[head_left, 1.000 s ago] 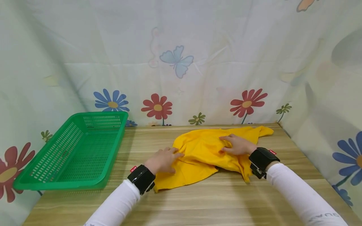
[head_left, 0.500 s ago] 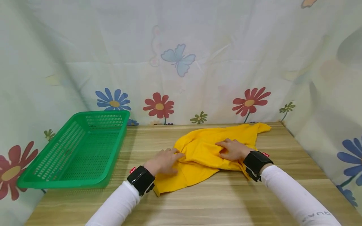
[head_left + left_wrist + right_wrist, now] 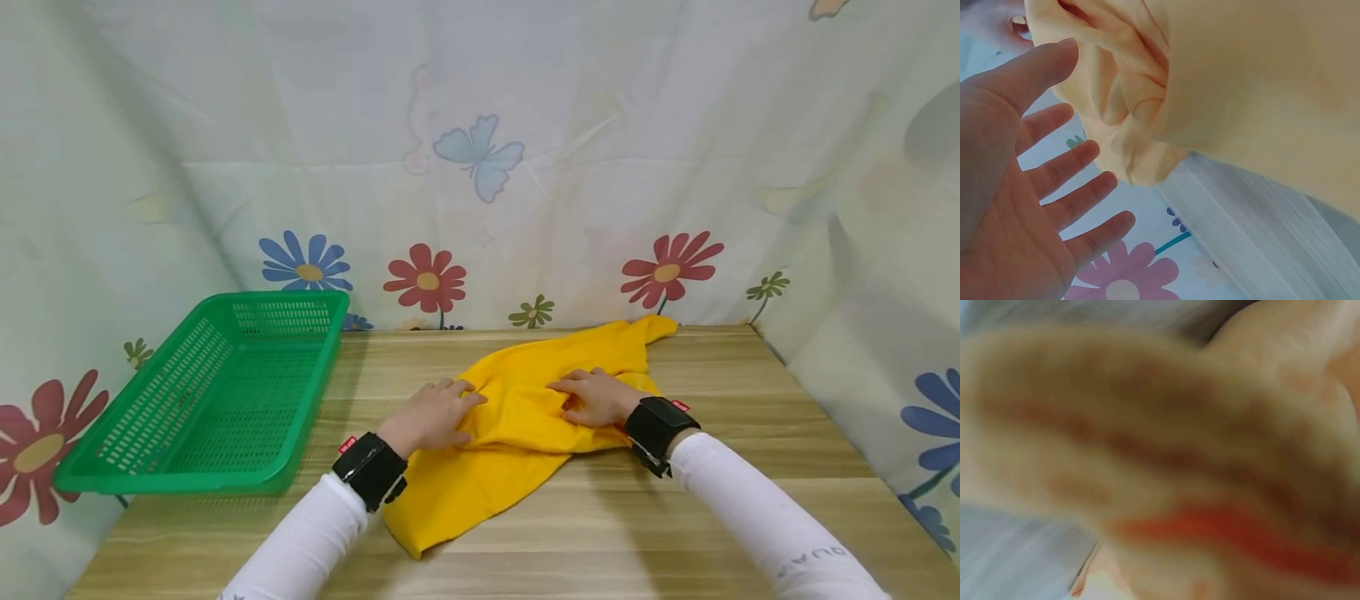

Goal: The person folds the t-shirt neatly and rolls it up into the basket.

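Observation:
A rumpled yellow cloth [image 3: 517, 392] lies across the middle of the table, with folds raised between the hands. My left hand [image 3: 431, 414] is over its left part; in the left wrist view the fingers [image 3: 1079, 200] are spread and straight, with the palm showing and nothing gripped. On the cloth's right part rests my right hand [image 3: 596, 398], index finger extended and thumb apart from it. The undersides of some right fingers are hidden. Close, blurred folds of the cloth [image 3: 1147, 381] fill most of the right wrist view.
A green plastic basket [image 3: 247, 408] with slotted sides stands at the table's left. Behind the wooden table [image 3: 600, 533] hangs a flowered curtain [image 3: 570, 208], which also runs along both sides.
My right hand has moved left, and the cloth's right end has shifted left with it. The cloth's front left corner has slid toward me. My left hand has barely moved.

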Demonstrator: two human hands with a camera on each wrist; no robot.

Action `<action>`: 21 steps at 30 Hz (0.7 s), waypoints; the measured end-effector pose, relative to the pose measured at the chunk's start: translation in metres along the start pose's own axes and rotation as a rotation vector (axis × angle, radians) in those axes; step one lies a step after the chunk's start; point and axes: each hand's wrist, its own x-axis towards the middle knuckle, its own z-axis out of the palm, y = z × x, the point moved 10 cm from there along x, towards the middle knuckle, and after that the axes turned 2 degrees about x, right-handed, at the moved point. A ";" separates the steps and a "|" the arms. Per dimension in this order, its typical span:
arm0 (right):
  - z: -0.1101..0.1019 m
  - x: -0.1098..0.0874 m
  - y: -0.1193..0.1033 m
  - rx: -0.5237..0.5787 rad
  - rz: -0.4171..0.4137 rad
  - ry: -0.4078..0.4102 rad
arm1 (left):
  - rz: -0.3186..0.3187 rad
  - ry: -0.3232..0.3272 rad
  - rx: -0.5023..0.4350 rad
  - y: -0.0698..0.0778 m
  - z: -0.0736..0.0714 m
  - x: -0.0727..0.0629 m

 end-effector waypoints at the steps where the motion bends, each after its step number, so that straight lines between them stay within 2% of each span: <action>1: 0.000 0.002 -0.002 0.002 -0.017 0.001 | -0.002 0.000 -0.002 0.000 0.000 0.000; 9: 0.000 0.009 -0.024 0.011 -0.190 0.055 | -0.013 0.002 -0.019 -0.005 0.003 0.003; 12: 0.001 0.011 -0.030 0.009 -0.188 0.042 | -0.020 -0.018 -0.026 -0.007 0.007 0.004; 14: 0.002 0.013 -0.035 0.009 -0.164 0.021 | -0.035 -0.046 -0.032 -0.009 0.014 0.004; 17: 0.002 0.016 -0.039 -0.015 -0.173 0.022 | -0.047 -0.087 -0.048 -0.011 0.024 0.003; 21: 0.001 0.019 -0.045 -0.023 -0.190 0.025 | -0.031 -0.105 -0.052 -0.008 0.033 0.001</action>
